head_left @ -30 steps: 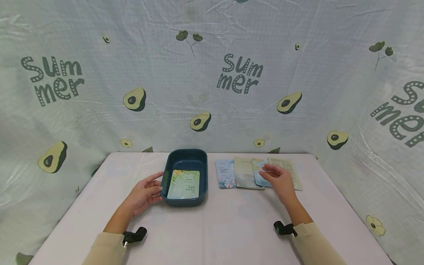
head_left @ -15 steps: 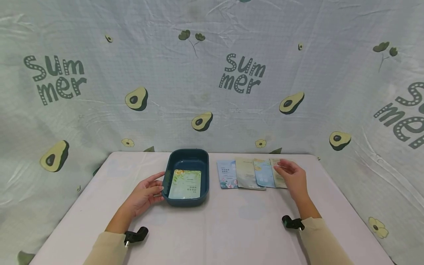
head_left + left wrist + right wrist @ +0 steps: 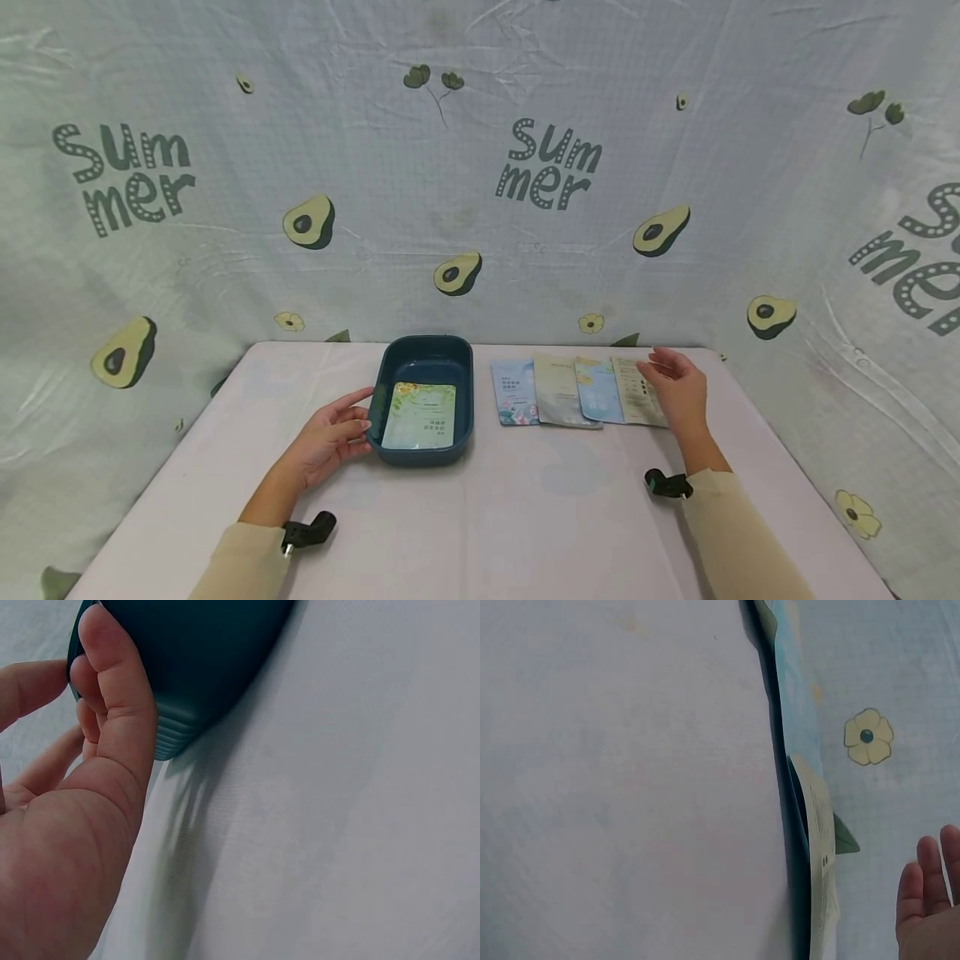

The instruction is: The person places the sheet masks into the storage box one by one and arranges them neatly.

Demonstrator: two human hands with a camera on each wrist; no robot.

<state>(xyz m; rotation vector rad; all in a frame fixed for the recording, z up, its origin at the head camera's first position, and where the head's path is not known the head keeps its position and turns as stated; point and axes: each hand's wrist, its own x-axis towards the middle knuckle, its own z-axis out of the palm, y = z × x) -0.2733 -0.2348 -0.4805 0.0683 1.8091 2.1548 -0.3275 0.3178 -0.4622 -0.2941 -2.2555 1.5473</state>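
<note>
On the pale table [image 3: 517,517], the end cream packet [image 3: 636,398] at one o'clock shows barer: the right hand [image 3: 682,396], loosely parted, seemingly empty, has shifted to its two-o'clock edge, making that its nearest packet. The left hand [image 3: 327,437] loosely touches the tray's [image 3: 422,457] nine-o'clock wall.

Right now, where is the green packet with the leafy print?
The green packet lies inside the dark blue tray, left of centre in the head view; the left hand touches the tray's left side.

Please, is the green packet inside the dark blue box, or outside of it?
Inside. In the head view, the green packet lies within the dark blue box, whose walls surround it on every side.
</note>
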